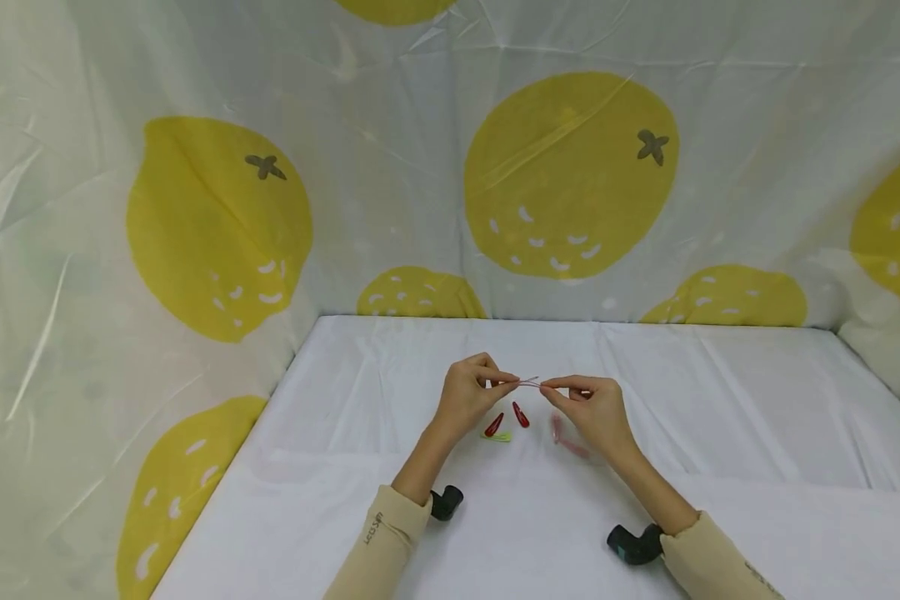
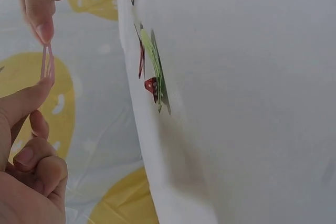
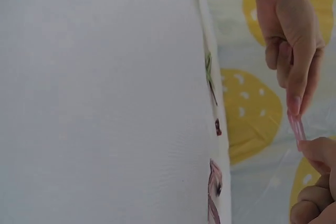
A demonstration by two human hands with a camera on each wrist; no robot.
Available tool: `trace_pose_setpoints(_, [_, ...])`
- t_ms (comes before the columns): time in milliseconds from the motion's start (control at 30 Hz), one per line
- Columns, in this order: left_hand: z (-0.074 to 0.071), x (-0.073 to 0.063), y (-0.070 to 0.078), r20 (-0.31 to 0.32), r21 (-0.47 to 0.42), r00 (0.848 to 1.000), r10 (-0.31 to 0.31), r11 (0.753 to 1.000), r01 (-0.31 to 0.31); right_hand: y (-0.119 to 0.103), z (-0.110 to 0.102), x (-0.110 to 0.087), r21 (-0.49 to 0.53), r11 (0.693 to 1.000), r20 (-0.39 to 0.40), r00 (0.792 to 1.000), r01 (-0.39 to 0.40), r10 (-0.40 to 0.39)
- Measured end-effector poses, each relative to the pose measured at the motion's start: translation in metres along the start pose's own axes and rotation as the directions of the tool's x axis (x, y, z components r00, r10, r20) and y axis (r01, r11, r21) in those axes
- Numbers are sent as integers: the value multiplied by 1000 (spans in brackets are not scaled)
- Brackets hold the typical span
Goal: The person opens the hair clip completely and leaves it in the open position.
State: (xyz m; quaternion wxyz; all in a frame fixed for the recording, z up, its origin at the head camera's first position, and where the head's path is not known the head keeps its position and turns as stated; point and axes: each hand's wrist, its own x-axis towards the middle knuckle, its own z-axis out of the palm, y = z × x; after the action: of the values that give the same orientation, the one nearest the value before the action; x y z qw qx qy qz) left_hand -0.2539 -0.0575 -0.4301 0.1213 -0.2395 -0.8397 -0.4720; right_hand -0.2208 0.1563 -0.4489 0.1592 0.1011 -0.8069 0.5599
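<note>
From my remote seat I had the slim pink clip (image 1: 528, 384) as my landmark: it was held up in the air above the bench (image 1: 757, 400), lying roughly level between two hands. On the left wrist feed its thin strands stood slightly apart. The left hand (image 1: 471, 392) had a narrow grip, its thumb and forefinger pinching the pink clip's left end; the right hand (image 1: 594, 410) pinched the opposite end with an equally narrow grip, and a short stretch of pink showed between the two.

Nearer the person than the pink clip, almost straight below it in my head view, one red clip (image 1: 521, 415) lay on the bench. Below and to the left of the pink clip lay a second red clip (image 1: 494, 425), with a yellow-green clip (image 1: 501, 437) right at its lower end; I could not tell whether they touched. Below and to the right of the pink clip I saw two blurred pale pink pieces (image 1: 573, 448) near the right hand.

Farther below the pink clip, a black device (image 1: 447, 503) sat by the left beige sleeve (image 1: 378, 550), and another by the right one. Beyond the pink clip hung a pale curtain (image 1: 390, 125) printed with big yellow fruit.
</note>
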Motion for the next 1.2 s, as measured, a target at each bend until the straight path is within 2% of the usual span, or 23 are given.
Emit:
trace_pose_setpoints(100, [1,9,-6,13,9,999,-38,999,37,0,-1,10,-13,995,13,995,-103,103])
trace_pose_setpoints(267, [1,31,-21,60,19,992,-108,994,107,8,3,34,-43,971,38,971,-236,238])
trace_pose_setpoints(367, [3,46,-31,73,43,988,-139,990,137,16,7,50,-59,963,58,962,-262,266])
trace_pose_setpoints(500, [8,63,-42,66,23,980,-187,982,186,30,10,68,-56,957,77,954,-285,289])
trace_pose_setpoints(600, [15,72,-50,68,-24,963,-259,965,261,41,10,81,-68,951,87,947,-303,308])
trace_pose_setpoints(733, [22,78,-56,76,-21,923,-377,925,379,53,13,93,-84,946,116,940,-312,320])
trace_pose_setpoints(833, [25,81,-59,73,6,902,-426,905,426,58,16,97,-89,942,124,935,-324,334])
trace_pose_setpoints(1000, [28,82,-63,77,25,880,-469,883,469,63,20,96,-125,934,117,930,-334,348])
trace_pose_setpoints(1200, [32,82,-65,96,56,869,-485,875,482,67,20,94,-163,938,105,940,-305,324])
